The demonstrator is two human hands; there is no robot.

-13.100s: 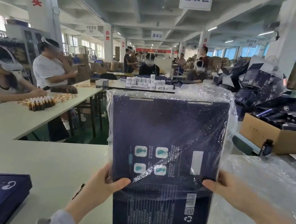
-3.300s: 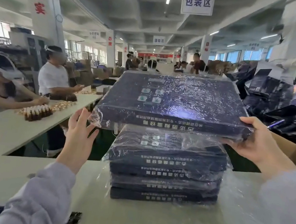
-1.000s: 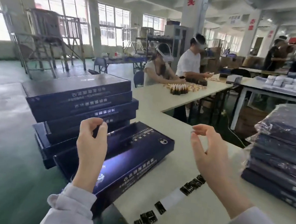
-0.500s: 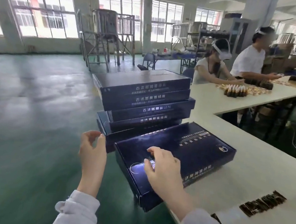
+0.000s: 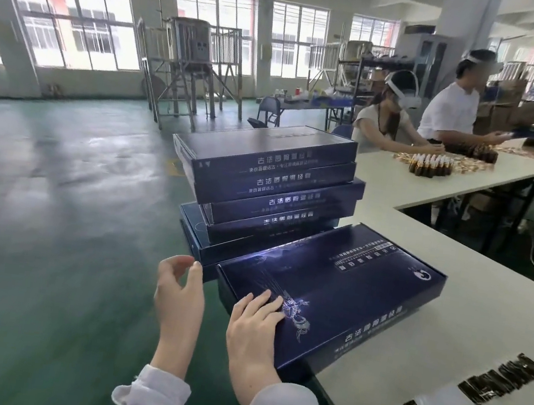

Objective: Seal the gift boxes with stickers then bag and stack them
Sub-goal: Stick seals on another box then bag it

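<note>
Low in the centre of the frame, the right hand (image 5: 254,325) lies flat on the near corner of a dark blue gift box (image 5: 350,284), fingers straight. The left hand (image 5: 179,293) hovers just left of that corner, fingers loosely curled, with nothing visible in it. The box overhangs the edge of the white table (image 5: 469,322). Just behind it stands a stack of boxes (image 5: 268,181). A strip of black stickers (image 5: 473,386) lies at lower right. At upper right, two seated people (image 5: 444,118) work beside small brown bottles (image 5: 432,164).
</note>
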